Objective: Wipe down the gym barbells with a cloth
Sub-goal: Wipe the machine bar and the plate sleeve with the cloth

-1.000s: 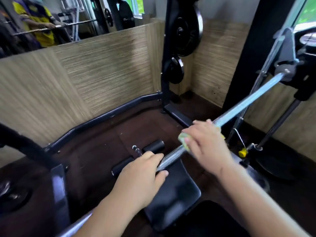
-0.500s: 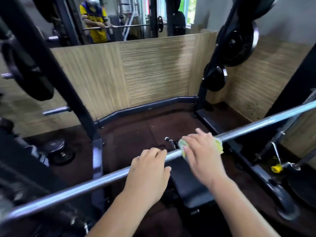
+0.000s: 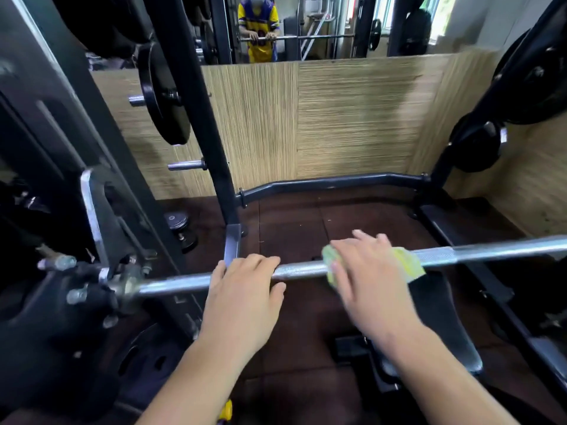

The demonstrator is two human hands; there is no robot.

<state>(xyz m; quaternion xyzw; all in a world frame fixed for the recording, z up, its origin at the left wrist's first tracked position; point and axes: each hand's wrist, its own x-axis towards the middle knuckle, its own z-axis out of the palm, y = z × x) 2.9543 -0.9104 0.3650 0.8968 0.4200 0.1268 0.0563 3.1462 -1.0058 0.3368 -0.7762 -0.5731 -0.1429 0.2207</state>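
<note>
A chrome barbell (image 3: pixel 491 251) runs across the view at waist height, mounted in a black rack. My left hand (image 3: pixel 242 289) grips the bar left of centre, fingers curled over its top. Just to the right, my right hand (image 3: pixel 368 271) presses a yellow-green cloth (image 3: pixel 408 262) around the bar; the cloth sticks out on both sides of the hand. Most of the cloth is hidden under my palm.
The black rack upright (image 3: pixel 199 118) carries weight plates (image 3: pixel 162 96) at the left. More plates (image 3: pixel 478 145) hang at the right. A black bench pad (image 3: pixel 441 320) lies below the bar. A wood-panel wall with a mirror (image 3: pixel 306 29) stands behind.
My view has swung left, so the bar now lies nearly level and the left rack end shows. Both hands stay on the bar, the cloth hand close beside the left one.
</note>
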